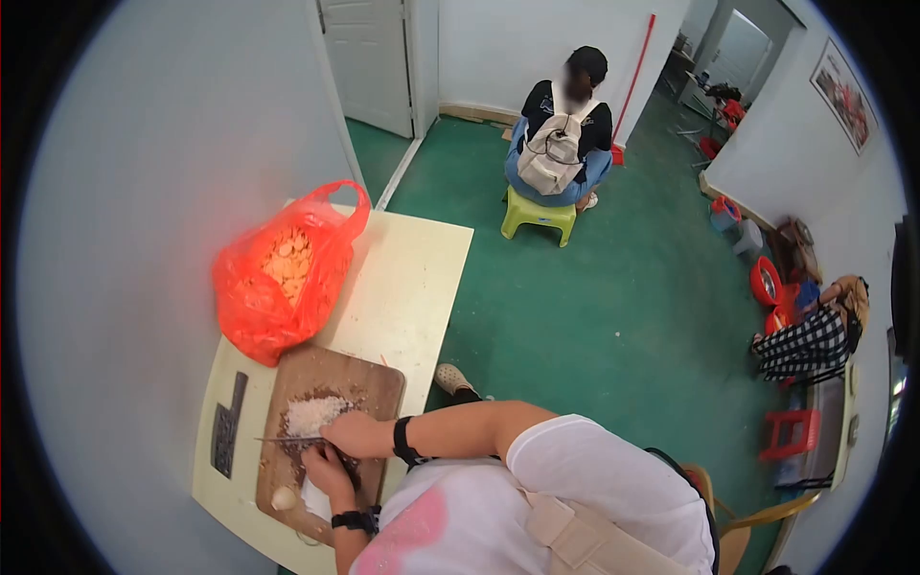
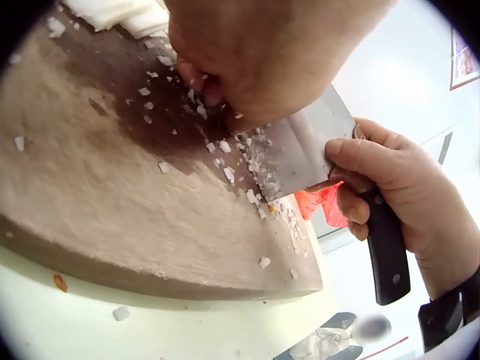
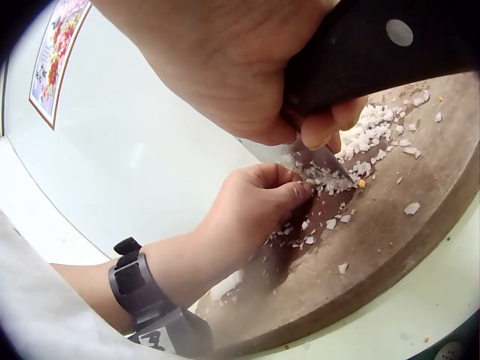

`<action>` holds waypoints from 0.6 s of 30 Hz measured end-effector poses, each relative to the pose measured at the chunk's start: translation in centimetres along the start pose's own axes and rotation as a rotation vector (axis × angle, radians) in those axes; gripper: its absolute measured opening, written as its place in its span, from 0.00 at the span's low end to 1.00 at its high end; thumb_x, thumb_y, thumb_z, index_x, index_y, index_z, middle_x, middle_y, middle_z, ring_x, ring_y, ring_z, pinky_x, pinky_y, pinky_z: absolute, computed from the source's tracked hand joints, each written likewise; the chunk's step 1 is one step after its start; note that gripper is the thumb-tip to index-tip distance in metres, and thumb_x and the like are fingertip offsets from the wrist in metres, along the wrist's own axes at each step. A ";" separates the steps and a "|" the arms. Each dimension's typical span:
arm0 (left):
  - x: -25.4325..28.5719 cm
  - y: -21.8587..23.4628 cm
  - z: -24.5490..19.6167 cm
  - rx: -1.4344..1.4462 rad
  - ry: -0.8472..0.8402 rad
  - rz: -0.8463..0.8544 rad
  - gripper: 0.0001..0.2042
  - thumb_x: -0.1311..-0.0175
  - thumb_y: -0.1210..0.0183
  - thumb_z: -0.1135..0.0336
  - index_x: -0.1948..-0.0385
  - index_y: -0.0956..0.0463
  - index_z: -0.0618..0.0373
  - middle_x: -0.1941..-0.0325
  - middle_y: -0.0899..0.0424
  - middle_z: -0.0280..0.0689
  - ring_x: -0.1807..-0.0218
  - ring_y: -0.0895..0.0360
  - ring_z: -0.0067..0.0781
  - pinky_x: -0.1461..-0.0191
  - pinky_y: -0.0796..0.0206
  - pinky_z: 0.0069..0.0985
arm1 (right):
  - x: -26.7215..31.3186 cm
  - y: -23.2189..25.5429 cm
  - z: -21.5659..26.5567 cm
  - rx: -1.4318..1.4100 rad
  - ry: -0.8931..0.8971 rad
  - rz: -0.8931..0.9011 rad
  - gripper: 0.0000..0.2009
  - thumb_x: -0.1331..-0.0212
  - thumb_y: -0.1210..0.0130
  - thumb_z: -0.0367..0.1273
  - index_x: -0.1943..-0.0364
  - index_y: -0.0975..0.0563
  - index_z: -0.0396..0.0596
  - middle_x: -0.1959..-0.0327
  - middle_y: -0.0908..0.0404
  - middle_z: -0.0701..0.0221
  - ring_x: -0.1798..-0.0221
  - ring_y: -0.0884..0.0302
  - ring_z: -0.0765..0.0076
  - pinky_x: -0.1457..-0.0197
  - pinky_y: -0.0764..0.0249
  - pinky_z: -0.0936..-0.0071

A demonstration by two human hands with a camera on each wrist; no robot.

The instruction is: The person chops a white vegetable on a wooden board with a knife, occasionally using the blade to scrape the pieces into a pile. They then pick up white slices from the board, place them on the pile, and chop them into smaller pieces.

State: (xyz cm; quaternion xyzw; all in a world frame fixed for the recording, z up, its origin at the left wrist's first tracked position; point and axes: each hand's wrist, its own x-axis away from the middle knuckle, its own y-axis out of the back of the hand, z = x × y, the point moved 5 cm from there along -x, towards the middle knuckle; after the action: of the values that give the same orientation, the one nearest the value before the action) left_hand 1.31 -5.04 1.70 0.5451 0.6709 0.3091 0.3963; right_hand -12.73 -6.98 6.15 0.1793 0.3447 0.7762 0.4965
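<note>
My right hand [image 1: 359,436] grips the black handle of a cleaver [image 2: 300,146], thumb along the blade near the handle. Close against the blade is my left hand [image 3: 255,199], its fingers curled, with thumb and forefinger near each other among white bits. Finely chopped white bits [image 3: 371,131] lie heaped beyond the blade and cling to its lower edge. Under them is a thick wooden cutting board [image 2: 112,195] with a dark wet patch. Larger white pieces [image 2: 112,11] rest beside my left hand. A round pale onion-like piece [image 1: 284,497] sits at the board's near left corner.
A red plastic bag [image 1: 249,316] of orange slices stands past the board on the pale table [image 1: 402,259]. To the board's left lies a dark cleaver-shaped thing [image 1: 225,436]. A person [image 1: 565,134] sits on a green stool [image 1: 541,216] farther off; another person [image 1: 815,326] is at right.
</note>
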 end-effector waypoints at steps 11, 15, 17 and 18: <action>0.3 0.0 0.2 0.054 -0.040 0.048 0.05 0.47 0.41 0.75 0.69 0.25 0.65 0.64 0.25 0.47 0.61 0.26 0.51 0.57 0.35 0.40 | 0.2 0.8 0.2 0.035 0.006 0.006 0.09 0.41 0.55 0.30 0.66 0.26 0.39 0.72 0.21 0.52 0.66 0.19 0.45 0.62 0.24 0.54; 0.2 -0.1 0.3 0.068 -0.059 0.039 0.06 0.48 0.42 0.76 0.68 0.25 0.65 0.62 0.25 0.47 0.59 0.26 0.52 0.55 0.35 0.41 | 0.1 0.5 0.2 0.060 0.017 0.011 0.09 0.41 0.55 0.30 0.67 0.26 0.39 0.73 0.21 0.52 0.66 0.19 0.46 0.63 0.24 0.54; 0.1 -0.1 0.4 0.064 -0.041 0.032 0.06 0.48 0.42 0.76 0.67 0.25 0.65 0.62 0.25 0.47 0.59 0.26 0.52 0.55 0.34 0.42 | 0.2 0.3 0.3 0.067 0.025 0.012 0.09 0.41 0.55 0.31 0.67 0.26 0.39 0.73 0.21 0.52 0.67 0.19 0.46 0.64 0.24 0.54; 0.0 -0.4 0.5 0.061 -0.034 0.027 0.06 0.47 0.42 0.76 0.67 0.24 0.64 0.62 0.25 0.47 0.59 0.26 0.52 0.55 0.34 0.42 | 0.1 0.5 0.3 0.078 0.029 0.012 0.09 0.41 0.55 0.31 0.67 0.25 0.40 0.74 0.21 0.52 0.67 0.19 0.46 0.64 0.24 0.54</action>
State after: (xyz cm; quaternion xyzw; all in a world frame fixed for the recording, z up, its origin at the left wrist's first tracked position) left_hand 1.52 -5.17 1.15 0.5710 0.6660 0.2845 0.3866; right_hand -12.93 -6.89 6.70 0.1892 0.3807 0.7676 0.4796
